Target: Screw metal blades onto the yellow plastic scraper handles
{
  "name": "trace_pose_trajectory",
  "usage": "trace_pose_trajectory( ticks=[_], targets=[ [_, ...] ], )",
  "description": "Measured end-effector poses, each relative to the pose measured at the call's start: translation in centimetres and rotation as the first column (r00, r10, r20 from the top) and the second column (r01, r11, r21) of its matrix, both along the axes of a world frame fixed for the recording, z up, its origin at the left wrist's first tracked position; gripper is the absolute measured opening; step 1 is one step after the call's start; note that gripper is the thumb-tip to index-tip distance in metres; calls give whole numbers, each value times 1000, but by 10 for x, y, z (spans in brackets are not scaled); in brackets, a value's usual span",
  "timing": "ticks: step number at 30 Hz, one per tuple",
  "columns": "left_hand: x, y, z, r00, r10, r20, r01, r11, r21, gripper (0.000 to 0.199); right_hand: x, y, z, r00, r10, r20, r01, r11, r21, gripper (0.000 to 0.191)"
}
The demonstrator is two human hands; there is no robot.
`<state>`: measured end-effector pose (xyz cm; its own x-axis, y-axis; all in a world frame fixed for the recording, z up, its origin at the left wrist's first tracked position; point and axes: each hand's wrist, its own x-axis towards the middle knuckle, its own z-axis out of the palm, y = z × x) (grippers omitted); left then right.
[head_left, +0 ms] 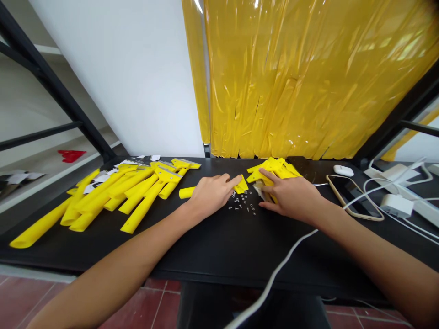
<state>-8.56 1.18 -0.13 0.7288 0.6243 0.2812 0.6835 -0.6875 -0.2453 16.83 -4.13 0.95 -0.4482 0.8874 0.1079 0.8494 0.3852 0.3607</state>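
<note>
My left hand (211,194) is wrapped round a yellow scraper handle (186,193); its tube end sticks out to the left and its wider yellow head shows past my fingertips. My right hand (286,194) reaches over the near side of a pile of yellow head pieces (274,168), its fingers spread around some pieces; whether it grips one is unclear. Small screws and nuts (244,201) lie scattered on the black table (219,251) between my hands. At the left lies a heap of yellow scrapers (113,192), several with metal blade plates.
A phone (355,196), a white earbud case (343,171), a charger (397,205) and white cables lie at the right. One cable (270,283) crosses the front edge. Yellow plastic strips (291,82) hang behind the table.
</note>
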Motion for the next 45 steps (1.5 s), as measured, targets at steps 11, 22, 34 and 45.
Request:
trace_pose_trajectory(
  ticks=[11,22,34,45],
  targets=[
    [-1,1,-1,1000,6,19,-6,1000,-11,42,-14,13,-4,986,-166,0,165,982,88,47],
    [-5,7,-1,983,3,185,8,998,-58,41,-6,41,9,980,-188,-72,186,982,-31,45],
    [-1,7,24,340,469,815,478,661,-579,25,-24,22,28,938,-118,-325,159,982,102,52],
    [19,-2,10,-128,808,575,706,482,-520,16,-106,1,27,782,-65,-619,-119,960,-251,36]
  ],
)
